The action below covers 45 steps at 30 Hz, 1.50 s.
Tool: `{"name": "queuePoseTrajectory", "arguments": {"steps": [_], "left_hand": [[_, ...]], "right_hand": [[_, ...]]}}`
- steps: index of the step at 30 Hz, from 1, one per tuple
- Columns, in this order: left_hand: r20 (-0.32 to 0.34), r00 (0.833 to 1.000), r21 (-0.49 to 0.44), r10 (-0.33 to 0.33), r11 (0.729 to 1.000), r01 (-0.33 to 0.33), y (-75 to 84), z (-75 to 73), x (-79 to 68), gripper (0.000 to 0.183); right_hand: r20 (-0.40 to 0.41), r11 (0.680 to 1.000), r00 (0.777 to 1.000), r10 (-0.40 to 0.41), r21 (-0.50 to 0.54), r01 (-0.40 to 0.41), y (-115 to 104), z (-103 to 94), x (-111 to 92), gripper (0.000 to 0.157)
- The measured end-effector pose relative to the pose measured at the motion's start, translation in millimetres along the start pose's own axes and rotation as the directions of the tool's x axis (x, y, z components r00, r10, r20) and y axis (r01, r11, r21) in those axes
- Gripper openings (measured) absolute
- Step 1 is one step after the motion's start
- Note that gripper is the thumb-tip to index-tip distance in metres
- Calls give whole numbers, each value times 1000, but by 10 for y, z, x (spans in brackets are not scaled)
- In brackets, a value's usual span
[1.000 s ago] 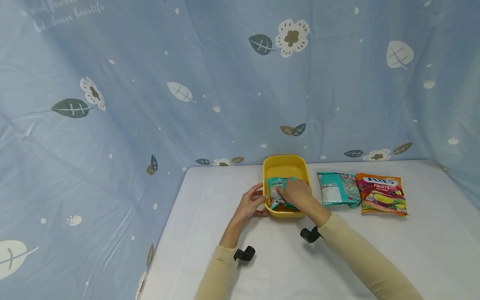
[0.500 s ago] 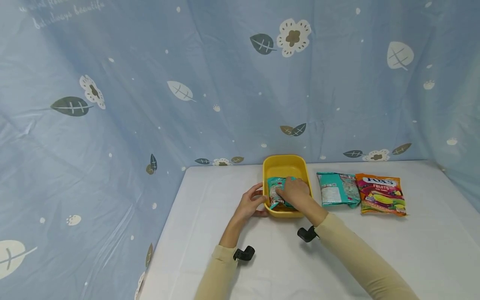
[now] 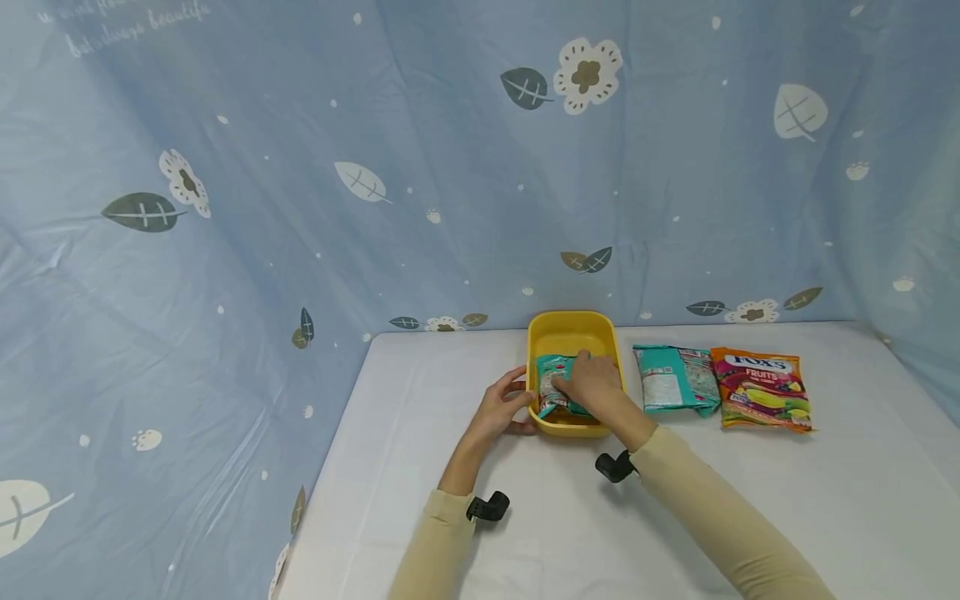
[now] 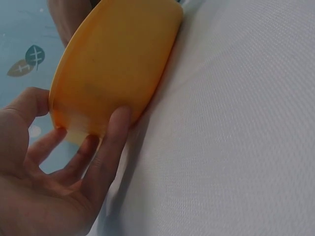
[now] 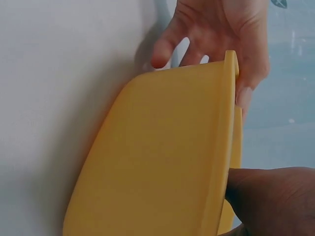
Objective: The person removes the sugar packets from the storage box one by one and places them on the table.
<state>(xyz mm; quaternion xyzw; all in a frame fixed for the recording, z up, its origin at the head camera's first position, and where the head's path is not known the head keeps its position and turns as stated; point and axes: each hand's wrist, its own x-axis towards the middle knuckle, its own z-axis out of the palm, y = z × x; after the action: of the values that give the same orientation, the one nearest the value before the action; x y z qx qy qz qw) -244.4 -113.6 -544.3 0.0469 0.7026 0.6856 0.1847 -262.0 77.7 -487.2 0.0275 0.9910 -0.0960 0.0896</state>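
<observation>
A yellow plastic bin (image 3: pixel 572 431) stands near the back edge of the white table. In it lies a teal candy bag (image 3: pixel 551 398), partly covered by my right hand (image 3: pixel 591 385), whose thumb and fingers grip the bag from above. My left hand (image 3: pixel 498 410) holds the bin at its left side. In the left wrist view, the left thumb is at the rim and the fingertips press on the outer wall (image 4: pixel 118 59). The right wrist view shows my right hand (image 5: pixel 280 196) reaching over the rim, its fingertips hidden inside.
Right of the bin lie another teal candy bag (image 3: pixel 675 381) and an orange and purple FOX'S fruits candy bag (image 3: pixel 763 390), side by side. A blue patterned curtain (image 3: pixel 465 208) hangs behind the white table (image 3: pixel 540 533) and along its left side.
Both hands stay almost where they were. The right forearm has shifted slightly left since a second ago, and the bin has moved very slightly toward me.
</observation>
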Motion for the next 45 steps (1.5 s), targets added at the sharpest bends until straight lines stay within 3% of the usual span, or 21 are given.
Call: {"name": "queuePoseTrajectory", "arguments": {"steps": [9,14,28,40,45], "left_hand": [[6,1000,12,-6,1000,6,5,-11,-18,62],[20,1000,-10,-18,1000,19,20,-18,-22,63],[30,999,-31,-29,999,30,42,-17,-1,62],[35,998,-21,-43,999,44,21,-26,-3,63],[29,999,-17,-37,999,37,16,-24,-12,61]], "right_hand": [[23,999,999,-24,41,23,32,28,-43,83],[99,994,995,-15,110,4,76,21,-24,89],[300,957,947,-112,289,22,220,-173,62,93],[321,941,938,-130,339,14,271,-153,66,88],[326,947,932,-158,318,49,294,-148,74,87]]}}
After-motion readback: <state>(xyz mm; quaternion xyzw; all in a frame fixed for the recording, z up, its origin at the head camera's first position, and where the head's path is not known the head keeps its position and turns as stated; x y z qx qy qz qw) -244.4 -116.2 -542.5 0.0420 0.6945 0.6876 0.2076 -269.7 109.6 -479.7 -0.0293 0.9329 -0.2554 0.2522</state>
